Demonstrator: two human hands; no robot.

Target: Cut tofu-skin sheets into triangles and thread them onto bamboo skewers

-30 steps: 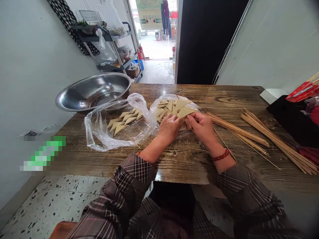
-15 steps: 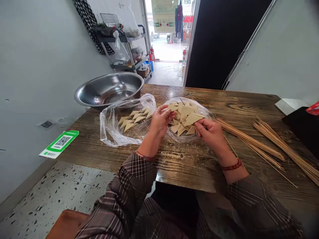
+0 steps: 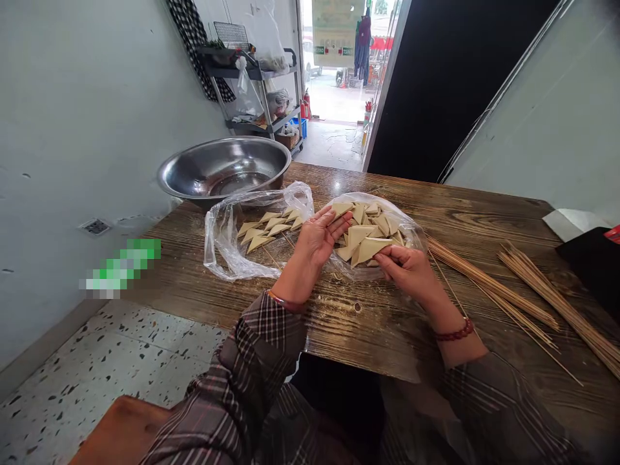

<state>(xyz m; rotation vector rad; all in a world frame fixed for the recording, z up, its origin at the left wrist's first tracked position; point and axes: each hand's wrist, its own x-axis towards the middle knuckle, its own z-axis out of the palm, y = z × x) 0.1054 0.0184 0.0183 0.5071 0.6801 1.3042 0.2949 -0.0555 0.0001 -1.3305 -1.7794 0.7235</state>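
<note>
My left hand [image 3: 317,242] pinches a beige triangle [image 3: 341,209] between thumb and fingers; it looks like folded tofu sheet. Between the fingertips of my right hand [image 3: 411,270] is the corner of another such triangle [image 3: 369,250]. Both hands are over a clear plastic bag [image 3: 358,271] spread flat, with a heap of similar triangles [image 3: 382,223] on it. To the left, an opened plastic bag [image 3: 216,248] bears several triangles [image 3: 260,241] laid in overlapping rows. Thin sticks [image 3: 276,258] lie by those rows, partly hidden by my left arm.
Two bundles of thin wooden skewers, one nearer [image 3: 489,281] and one farther right [image 3: 547,294], lie on the wooden table [image 3: 358,336]. A large metal basin [image 3: 225,168] stands at the back left. A black box [image 3: 591,265] sits at the right edge. Beyond are a shelf cart [image 3: 252,74] and a doorway.
The view has turned slightly left, so everything appears further right. My left fingers have spread a little around their triangle. The triangle in my right hand has shifted lower over the heap.
</note>
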